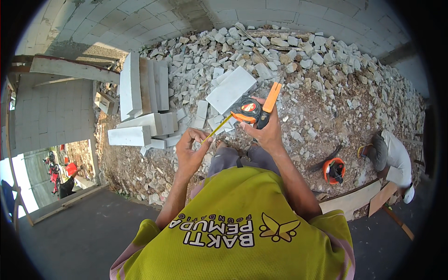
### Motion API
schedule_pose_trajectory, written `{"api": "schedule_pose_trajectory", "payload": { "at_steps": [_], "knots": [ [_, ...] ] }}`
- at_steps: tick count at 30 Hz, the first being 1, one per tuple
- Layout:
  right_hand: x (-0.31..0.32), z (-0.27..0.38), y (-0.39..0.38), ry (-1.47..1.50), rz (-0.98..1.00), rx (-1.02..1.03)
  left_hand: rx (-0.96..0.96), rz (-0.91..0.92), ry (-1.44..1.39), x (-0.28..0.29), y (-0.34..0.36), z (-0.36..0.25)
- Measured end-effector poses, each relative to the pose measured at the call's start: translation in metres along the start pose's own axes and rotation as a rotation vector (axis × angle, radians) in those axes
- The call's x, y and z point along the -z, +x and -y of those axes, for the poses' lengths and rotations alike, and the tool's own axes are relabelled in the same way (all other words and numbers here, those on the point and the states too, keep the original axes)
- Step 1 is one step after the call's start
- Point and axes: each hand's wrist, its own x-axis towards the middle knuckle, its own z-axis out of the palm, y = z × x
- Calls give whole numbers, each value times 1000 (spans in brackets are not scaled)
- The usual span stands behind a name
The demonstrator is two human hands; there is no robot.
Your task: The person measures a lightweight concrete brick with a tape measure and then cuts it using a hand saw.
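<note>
My right hand (269, 133) grips a black and orange tape measure (247, 108) in front of me. An orange, two-pronged piece (272, 97) with a dark lower part is in the same hand; its kind is unclear. A short length of yellow tape blade (218, 127) runs from the case down to my left hand (190, 151), whose thumb and fingers pinch its end. Just beyond the tape measure lies a pale rectangular building block (229, 91), partly covered by the case. Smaller cut pieces (201, 111) lie left of it.
Pale blocks (130, 88) are stacked at the left, near a wooden plank (70, 67). Broken block rubble (200, 60) spreads toward the block wall (242, 14). An orange bucket (333, 170) holds dark items at the right. A co-worker (396, 154) bends beside boards (354, 198); another person (71, 175) is far left.
</note>
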Motion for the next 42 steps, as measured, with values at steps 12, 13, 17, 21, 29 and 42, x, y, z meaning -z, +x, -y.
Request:
{"api": "schedule_pose_trajectory", "payload": {
  "at_steps": [12, 13, 17, 21, 29, 42],
  "knots": [
    [31, -45, 30, -392, -175, -149, 292, -253, -141, 60, -1, 54],
    [34, -44, 30, -455, -183, -141, 325, -208, -112, 63, -1, 61],
    [61, -39, 14, -680, -274, -154, 450, -166, -188, 59, -8, 94],
    [94, -6, -26, -627, -337, -113, 621, -74, -199, 32, -15, 99],
    [103, 26, 68, -762, -486, 28, 429, 12, -103, 11, 131, 91],
    [114, 98, 54, -955, -364, 54, 317, 230, 153, 35, 109, 10]
  ]
}}
